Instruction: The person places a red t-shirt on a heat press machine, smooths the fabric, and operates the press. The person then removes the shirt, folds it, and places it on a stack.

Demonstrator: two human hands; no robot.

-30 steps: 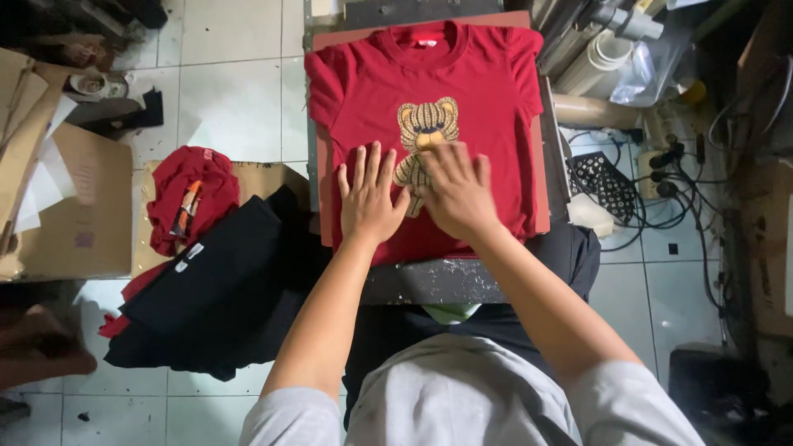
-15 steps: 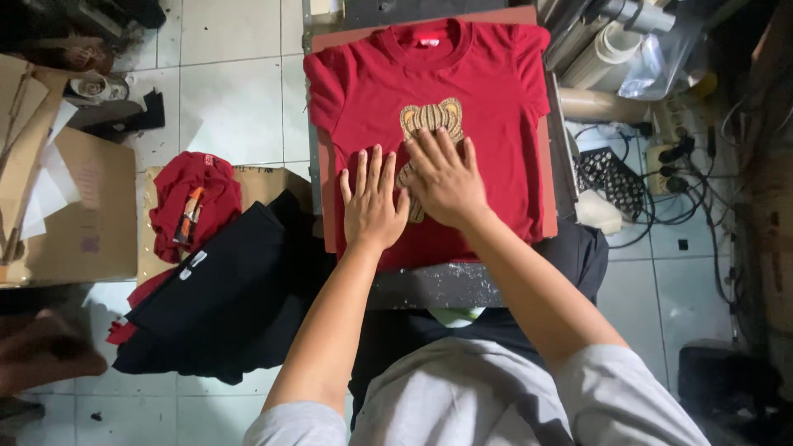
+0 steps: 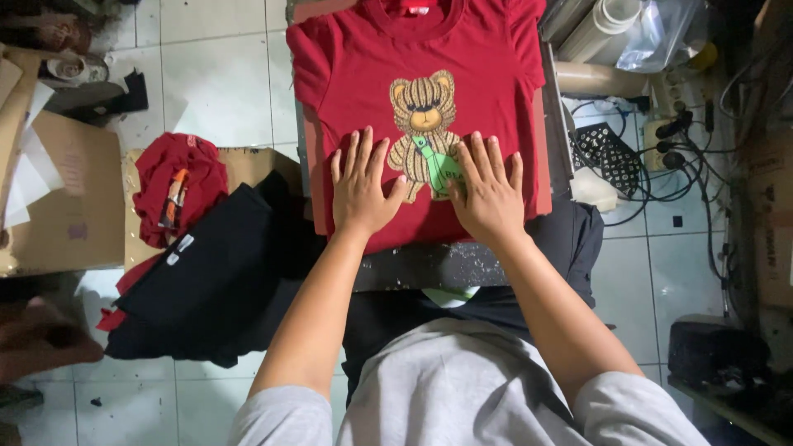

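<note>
Red cotton T-shirt with a striped bear print lies spread flat on the tabletop. Left hand and right hand rest on it, fingers splayed wide, palms down, holding nothing, flanking the print. Cardboard box on the floor holds crumpled red garments.

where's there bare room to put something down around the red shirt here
Bare floor tiles lie between the red t-shirt and the cardboard at left. Both hands, left hand and right hand, press flat on the shirt's lower part; its chest above the bear print is free. The cables and rolls at right are crowded, as is the garment pile.
</note>
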